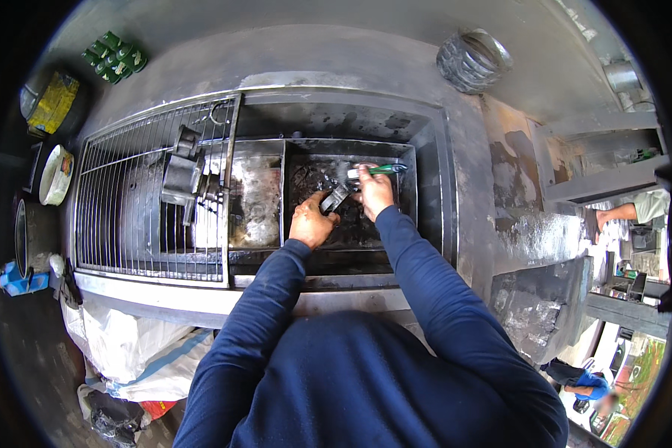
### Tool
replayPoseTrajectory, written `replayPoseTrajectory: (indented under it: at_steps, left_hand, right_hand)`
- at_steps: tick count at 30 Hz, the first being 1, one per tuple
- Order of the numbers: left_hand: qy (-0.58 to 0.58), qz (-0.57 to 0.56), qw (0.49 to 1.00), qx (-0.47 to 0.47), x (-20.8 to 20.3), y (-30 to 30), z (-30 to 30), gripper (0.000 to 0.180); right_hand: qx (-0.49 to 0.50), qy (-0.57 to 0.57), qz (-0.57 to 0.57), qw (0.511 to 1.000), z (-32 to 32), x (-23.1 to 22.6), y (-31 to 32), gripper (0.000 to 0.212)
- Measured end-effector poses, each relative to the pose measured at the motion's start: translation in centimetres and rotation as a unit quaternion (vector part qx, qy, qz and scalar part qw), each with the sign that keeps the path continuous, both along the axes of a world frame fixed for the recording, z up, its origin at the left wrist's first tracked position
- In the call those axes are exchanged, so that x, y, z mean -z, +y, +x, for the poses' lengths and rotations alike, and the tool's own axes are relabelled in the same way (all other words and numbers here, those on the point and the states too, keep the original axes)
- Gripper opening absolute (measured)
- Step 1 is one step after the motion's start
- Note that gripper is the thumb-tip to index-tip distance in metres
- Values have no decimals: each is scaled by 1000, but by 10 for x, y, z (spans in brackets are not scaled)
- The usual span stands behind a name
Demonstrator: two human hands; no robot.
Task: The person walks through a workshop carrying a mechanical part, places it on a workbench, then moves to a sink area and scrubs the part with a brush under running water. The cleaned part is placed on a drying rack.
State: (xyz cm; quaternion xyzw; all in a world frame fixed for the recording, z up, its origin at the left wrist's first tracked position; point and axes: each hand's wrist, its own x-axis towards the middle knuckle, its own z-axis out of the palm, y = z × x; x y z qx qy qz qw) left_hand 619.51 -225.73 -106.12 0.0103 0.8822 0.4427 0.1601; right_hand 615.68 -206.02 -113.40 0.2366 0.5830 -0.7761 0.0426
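Note:
My left hand (313, 223) grips a small grey metal part (335, 198) over a dark, wet tray (404, 216) set in a metal basin. Just to the right, my right hand (374, 192) is closed round a brush with a green handle (386, 169) and a pale head. The brush is above and right of the metal part; whether they touch I cannot tell. Left of my hands, a larger grey metal casting (181, 179) rests on a wire rack (119, 196) that covers the basin's left part.
Green bottle-like items (114, 58) stand at the far left. A pale round bowl (57, 175) and a dark drum (37, 237) are along the left side. A grey round container (473, 61) sits at the back right. White sacks (138, 347) lie near left. Other people appear at the right edge.

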Motion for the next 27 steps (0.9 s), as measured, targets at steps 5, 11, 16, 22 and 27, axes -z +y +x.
replayPoseTrajectory:
  at_steps: [5,11,16,22,27]
  left_hand:
    - [-16,-4,1000,2,16,-6,-7,53]
    - [-26,23,999,-34,22,-1,-5,48]
    - [5,6,1000,-12,24,6,-3,50]
    - [48,14,998,-36,23,8,0,44]
    - [-18,77,995,-59,21,7,-2,44]
  right_hand:
    - [46,-213,235,947,9,11,22,37]
    - [-236,172,339,894,17,-69,-6,15]
    - [-109,69,382,915,25,-105,-29,14]
    - [-81,104,429,893,30,-100,-32,11]
    - [-266,339,458,777,33,-84,-28,17]
